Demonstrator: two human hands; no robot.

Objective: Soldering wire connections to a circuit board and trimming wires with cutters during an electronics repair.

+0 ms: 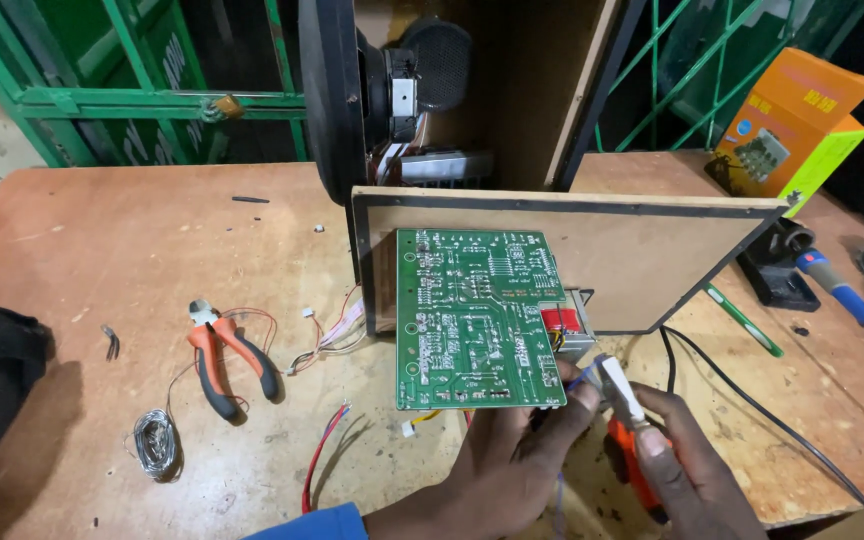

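Note:
A green circuit board (477, 320) hangs, solder side up, on the wooden back panel (642, 250) of an opened speaker cabinet (492, 90). My left hand (517, 455), in a blue sleeve, reaches up under the board's lower right corner and pinches thin wires (580, 383) there. My right hand (697, 475) grips an orange-handled cutter (624, 425) whose metal jaws point up at those same wires, right beside my left fingertips. A grey transformer with a red part (567, 325) sits behind the board's right edge.
On the wooden table lie orange-and-black pliers (232, 360), a coil of thin wire (155, 445), a loose red wire (320, 455) and small white-plug leads (327, 340). On the right are a blue-handled soldering iron (842, 292), its black stand (777, 270), a green pen (744, 320), a black cable (752, 400) and an orange box (792, 120).

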